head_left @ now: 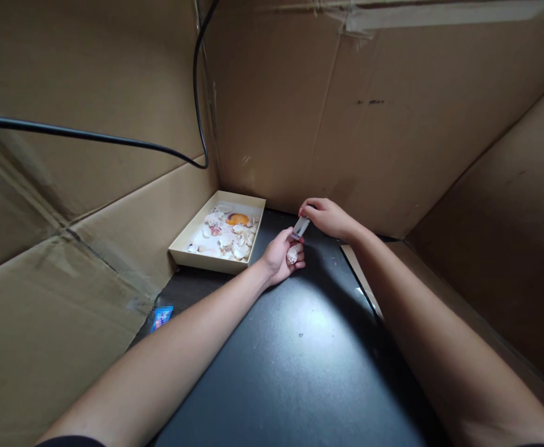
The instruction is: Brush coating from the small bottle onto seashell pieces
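Note:
A whitish, ridged seashell (294,253) rests in the fingers of my left hand (279,257), which is curled around it. Just above the shell, the thumb of that hand meets the lower end of a small pale, translucent rectangular piece (302,227). My right hand (326,216) pinches the upper end of this piece, where something dark shows between the fingers. What kind of thing the piece is, I cannot make out. Both hands are close together over the far part of the dark table (272,360).
To the left of my hands stands a shallow cream box (211,262) with several shells and one orange piece (238,219) inside. A blue packet (162,317) lies beside my left forearm. Cardboard walls (369,124) enclose the table, and a black cable (127,141) hangs at left.

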`<state>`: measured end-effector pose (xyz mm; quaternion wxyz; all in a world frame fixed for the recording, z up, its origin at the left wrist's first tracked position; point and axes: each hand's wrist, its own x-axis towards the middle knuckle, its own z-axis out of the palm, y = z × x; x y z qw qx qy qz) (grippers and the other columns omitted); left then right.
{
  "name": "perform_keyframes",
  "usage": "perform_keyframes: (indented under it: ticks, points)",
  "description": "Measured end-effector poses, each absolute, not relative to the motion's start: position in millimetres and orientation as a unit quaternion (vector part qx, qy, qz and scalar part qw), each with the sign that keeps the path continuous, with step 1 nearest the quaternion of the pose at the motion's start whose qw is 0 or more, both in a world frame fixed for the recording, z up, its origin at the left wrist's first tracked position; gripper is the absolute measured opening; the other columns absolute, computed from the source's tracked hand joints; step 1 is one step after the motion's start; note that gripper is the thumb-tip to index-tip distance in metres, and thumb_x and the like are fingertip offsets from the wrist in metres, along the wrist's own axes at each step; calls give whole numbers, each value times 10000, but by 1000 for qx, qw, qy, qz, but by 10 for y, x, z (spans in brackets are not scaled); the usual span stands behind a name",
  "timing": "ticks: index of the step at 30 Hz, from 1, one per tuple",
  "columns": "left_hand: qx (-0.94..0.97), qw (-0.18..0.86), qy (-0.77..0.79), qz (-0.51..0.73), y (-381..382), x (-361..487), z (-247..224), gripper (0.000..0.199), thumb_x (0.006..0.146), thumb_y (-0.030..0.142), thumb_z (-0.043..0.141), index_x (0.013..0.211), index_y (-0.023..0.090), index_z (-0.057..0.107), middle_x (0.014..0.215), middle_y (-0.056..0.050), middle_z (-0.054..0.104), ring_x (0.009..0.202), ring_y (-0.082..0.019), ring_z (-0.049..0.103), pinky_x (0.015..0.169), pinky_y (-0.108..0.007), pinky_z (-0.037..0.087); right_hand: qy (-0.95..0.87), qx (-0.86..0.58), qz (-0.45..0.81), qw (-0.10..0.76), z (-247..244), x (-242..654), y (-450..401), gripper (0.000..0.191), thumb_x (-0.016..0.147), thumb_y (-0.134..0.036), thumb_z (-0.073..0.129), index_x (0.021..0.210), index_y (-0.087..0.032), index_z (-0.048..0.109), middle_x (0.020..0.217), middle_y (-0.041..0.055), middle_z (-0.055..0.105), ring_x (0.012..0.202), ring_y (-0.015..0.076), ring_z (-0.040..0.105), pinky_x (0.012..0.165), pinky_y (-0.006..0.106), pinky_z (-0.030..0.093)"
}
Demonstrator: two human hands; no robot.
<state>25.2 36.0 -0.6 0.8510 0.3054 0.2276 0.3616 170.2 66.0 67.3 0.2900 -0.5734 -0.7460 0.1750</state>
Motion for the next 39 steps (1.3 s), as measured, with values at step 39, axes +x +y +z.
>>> perform_keyframes:
  ticks: [39]
  points:
    - [264, 832, 246, 421, 348, 256, 15, 289, 941, 351, 428, 728, 163, 476, 479, 63, 327, 395, -71, 325, 417, -197, 262, -770, -512, 205, 322, 752, 1836, 622, 176, 768, -175, 589, 942, -190, 569, 966, 48, 686, 880, 177, 630, 792, 288, 485]
